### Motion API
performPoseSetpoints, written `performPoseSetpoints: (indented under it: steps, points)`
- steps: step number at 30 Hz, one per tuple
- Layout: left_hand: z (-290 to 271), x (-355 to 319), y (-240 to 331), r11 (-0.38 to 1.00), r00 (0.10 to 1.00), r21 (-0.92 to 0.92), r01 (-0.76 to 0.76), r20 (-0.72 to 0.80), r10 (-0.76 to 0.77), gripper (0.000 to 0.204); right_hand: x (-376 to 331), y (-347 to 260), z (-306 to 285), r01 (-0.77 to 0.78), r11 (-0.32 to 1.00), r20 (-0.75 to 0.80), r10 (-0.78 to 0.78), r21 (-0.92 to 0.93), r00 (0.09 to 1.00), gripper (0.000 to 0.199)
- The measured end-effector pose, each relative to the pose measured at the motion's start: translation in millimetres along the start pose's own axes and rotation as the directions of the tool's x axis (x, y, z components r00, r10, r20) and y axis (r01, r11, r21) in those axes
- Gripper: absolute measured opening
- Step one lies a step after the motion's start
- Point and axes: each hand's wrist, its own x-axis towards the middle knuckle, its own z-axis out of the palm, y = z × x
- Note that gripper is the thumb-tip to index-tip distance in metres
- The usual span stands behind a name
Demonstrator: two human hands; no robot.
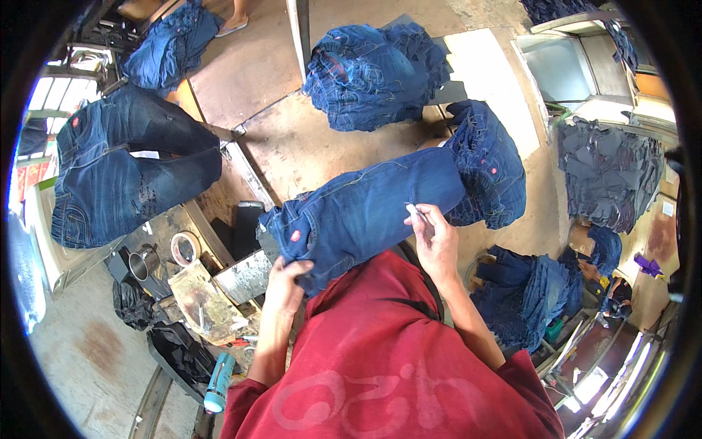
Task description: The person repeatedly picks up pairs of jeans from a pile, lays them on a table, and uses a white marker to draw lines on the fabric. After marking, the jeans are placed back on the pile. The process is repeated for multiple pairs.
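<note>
A pair of dark blue jeans (358,208) lies stretched out in front of me, its waist end toward the left and a small red mark near the pocket. My left hand (287,282) is closed on the waist edge of these jeans. Over the leg, my right hand (436,238) pinches a small white piece (413,212) that looks like chalk, its tip close to the denim. Past the far end of the leg hangs another folded pair of jeans (493,168), also with a red mark.
A big denim pile (373,77) stands ahead. Left are faded jeans (124,172), a tape roll (185,249), a metal mug (143,261) and a turquoise bottle (219,382). Right are a grey garment stack (610,172) and a blue denim heap (523,296). Another person's foot (232,25) shows at the top.
</note>
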Motion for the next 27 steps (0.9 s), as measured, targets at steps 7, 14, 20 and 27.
performPoseSetpoints:
  steps: [7,14,20,27]
  points:
    - [27.9,49.6,-3.3,0.975,0.961,0.211,0.07,0.248,-0.123,0.043,-10.5,-0.6,-24.4,0.067,0.995,0.017,-0.065,-0.073,0.998,0.014]
    - [36.5,42.5,-13.3,0.968,0.927,0.027,0.249,0.281,-0.247,0.045,-25.2,2.9,-25.9,0.109,0.988,0.004,-0.109,-0.108,0.994,0.012]
    - [26.2,31.0,-8.9,0.979,0.938,0.104,0.174,0.286,-0.197,0.054,-35.3,0.8,-17.9,0.077,0.992,0.061,-0.072,-0.097,0.996,0.013]
    - [22.4,34.2,-14.2,0.984,0.931,0.021,0.177,0.32,-0.174,0.059,-38.4,-5.8,-16.4,0.11,0.99,0.008,-0.11,-0.085,0.994,0.01]
